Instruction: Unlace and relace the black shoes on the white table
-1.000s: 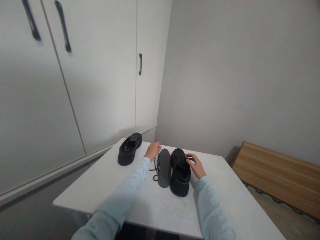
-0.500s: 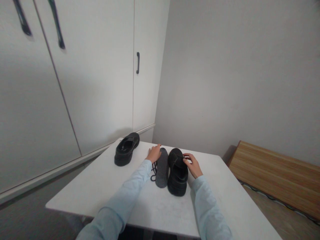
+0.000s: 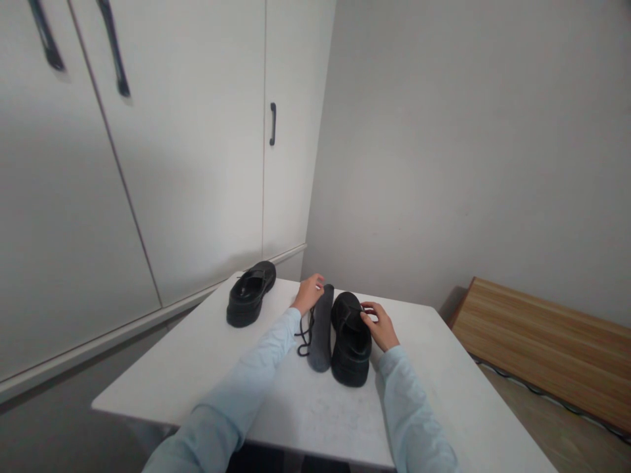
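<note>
My left hand (image 3: 309,293) is closed at the far end of a dark grey insole (image 3: 323,332), its fingers bent around the left edge. The insole is tilted on its side, with its near end low at the table. Black laces (image 3: 304,338) lie in loops left of the insole, below my left hand. Just right of the insole stands a black shoe (image 3: 351,358), toe pointing away from me, its opening without laces. My right hand (image 3: 378,323) pinches the shoe's upper near the tongue from the right side.
A second black shoe (image 3: 250,294) stands at the far left of the white table (image 3: 197,387). White cupboards (image 3: 197,164) with dark handles rise behind on the left, and a grey wall (image 3: 444,151) on the right. A wooden board (image 3: 542,348) is to the right, beyond the table.
My left hand has risen slightly and moved a little right, and the insole has tipped from lying flat onto its edge. The right hand and the shoe are almost still.
</note>
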`<action>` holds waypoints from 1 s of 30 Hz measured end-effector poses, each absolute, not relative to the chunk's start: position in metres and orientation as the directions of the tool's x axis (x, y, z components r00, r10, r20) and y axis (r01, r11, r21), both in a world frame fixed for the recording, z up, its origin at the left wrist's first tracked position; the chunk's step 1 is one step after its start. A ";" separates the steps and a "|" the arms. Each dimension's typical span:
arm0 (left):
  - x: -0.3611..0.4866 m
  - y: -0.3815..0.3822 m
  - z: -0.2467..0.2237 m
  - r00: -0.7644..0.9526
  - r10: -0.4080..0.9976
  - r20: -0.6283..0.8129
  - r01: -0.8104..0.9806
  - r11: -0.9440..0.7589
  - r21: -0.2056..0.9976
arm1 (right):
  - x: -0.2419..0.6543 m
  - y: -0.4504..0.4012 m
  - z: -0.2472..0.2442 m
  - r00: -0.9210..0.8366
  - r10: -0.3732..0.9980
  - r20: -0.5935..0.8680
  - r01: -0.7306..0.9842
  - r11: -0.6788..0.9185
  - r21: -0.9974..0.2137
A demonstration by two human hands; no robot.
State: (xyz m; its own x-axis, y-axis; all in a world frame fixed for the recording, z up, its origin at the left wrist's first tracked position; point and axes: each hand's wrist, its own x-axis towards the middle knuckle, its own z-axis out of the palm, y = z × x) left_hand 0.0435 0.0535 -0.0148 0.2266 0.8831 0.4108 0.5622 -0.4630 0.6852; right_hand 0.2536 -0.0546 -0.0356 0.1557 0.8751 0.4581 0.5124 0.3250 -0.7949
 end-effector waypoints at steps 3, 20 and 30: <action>0.046 0.050 0.001 0.182 0.885 0.428 0.553 -0.452 0.700 | 0.253 -0.055 -0.036 0.158 0.875 0.458 0.514 0.323 -0.795; 0.023 0.004 0.107 0.240 0.808 0.538 0.420 -0.586 0.693 | 0.234 -0.065 -0.027 0.037 0.876 0.481 0.558 0.381 -0.737; 0.001 -0.045 0.135 0.605 0.720 0.340 0.253 -0.578 0.776 | 0.232 -0.067 -0.032 -0.007 0.920 0.392 0.535 0.335 -0.776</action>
